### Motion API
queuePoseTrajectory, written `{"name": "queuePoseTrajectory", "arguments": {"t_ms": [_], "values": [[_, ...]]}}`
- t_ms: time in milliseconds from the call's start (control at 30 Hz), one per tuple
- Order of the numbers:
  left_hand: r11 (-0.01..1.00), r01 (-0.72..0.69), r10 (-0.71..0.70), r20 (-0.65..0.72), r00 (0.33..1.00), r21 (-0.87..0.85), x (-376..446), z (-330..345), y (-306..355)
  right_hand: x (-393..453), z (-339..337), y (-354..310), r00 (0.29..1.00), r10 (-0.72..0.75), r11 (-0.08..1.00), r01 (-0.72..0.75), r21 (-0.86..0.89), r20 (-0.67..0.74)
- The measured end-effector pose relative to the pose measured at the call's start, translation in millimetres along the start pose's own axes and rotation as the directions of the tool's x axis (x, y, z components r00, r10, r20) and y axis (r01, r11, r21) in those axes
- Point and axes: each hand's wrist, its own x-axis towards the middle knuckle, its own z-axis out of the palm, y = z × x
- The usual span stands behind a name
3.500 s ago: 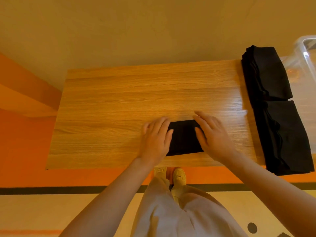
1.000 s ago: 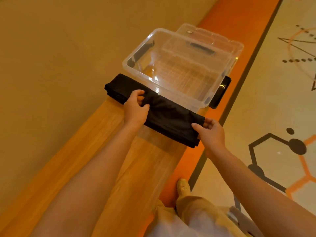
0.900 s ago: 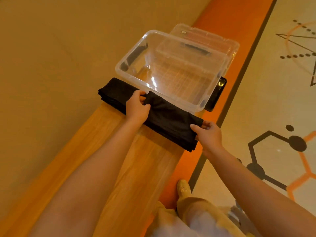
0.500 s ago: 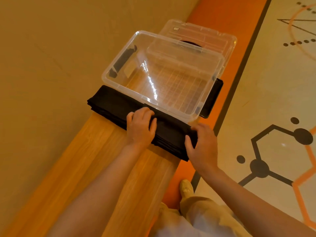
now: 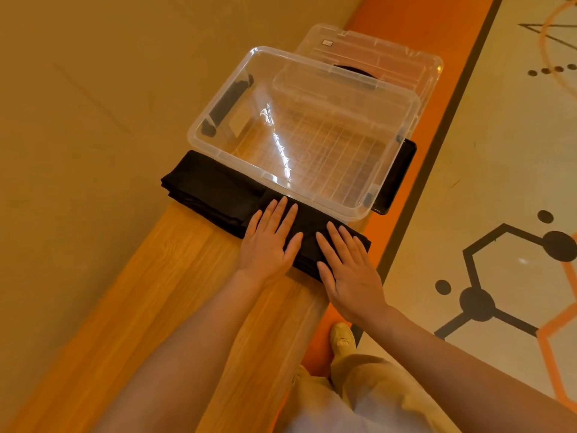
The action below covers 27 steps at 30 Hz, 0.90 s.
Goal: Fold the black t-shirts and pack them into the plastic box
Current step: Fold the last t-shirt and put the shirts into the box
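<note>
Nearest to the person, both hands lie flat on the wooden surface [image 5: 187,292], fingers straight and spread, gripping nothing. The left hand [image 5: 268,242] rests partly on the wood with its fingers reaching onto the black cloth; the right hand [image 5: 346,267] sits at the near right edge, its fingers pressing the right end of the cloth.

Under them is the folded t-shirts [image 5: 218,192], a dark stack lying as a long band across the surface. Its long axis runs crosswise, from far left to near right, so each hand covers only the right half; the left end is well clear of both hands. The left hand is nearer the middle of the band, the right nearer its end.

Just beyond, touching the band's far edge, stands the plastic box [image 5: 402,126], open and with nothing in it that I can see. Its lid [image 5: 418,60] lies behind it.

Packing will likely mean lifting the stack straight forward over the near rim.
</note>
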Motion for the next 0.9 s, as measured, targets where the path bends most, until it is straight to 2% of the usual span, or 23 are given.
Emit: {"name": "queuePoseTrajectory", "arguments": {"t_ms": [167, 333, 500, 700, 900], "values": [[1.000, 0.002, -0.003, 0.058, 0.998, 0.011, -1.3, -4.5, 1.1, -0.3, -2.0, -1.5, 1.000, -0.002, 1.000, 0.003, 0.027, -0.018], [0.999, -0.045, 0.044, -0.120, 0.992, -0.011, -4.4, -13.0, 3.5, 5.0, -9.6, -5.8, 0.994, 0.090, 0.996, -0.088, 0.036, -0.059], [0.998, -0.010, 0.015, 0.082, 0.997, -0.063, -4.6, -8.9, 0.9, -1.7, 3.8, -5.4, 0.994, 0.110, 0.994, -0.110, 0.013, -0.024], [0.995, 0.034, -0.022, 0.123, 0.992, -0.092, -5.3, -10.4, 6.8, -0.4, 4.2, 2.1, 0.996, 0.086, 0.996, -0.086, 0.001, -0.004], [0.989, 0.108, -0.094, 0.143, 0.985, -0.097, -28.9, -8.5, 16.4, -9.1, 4.0, 9.9, 1.000, -0.004, 1.000, 0.004, -0.010, 0.008]]}}
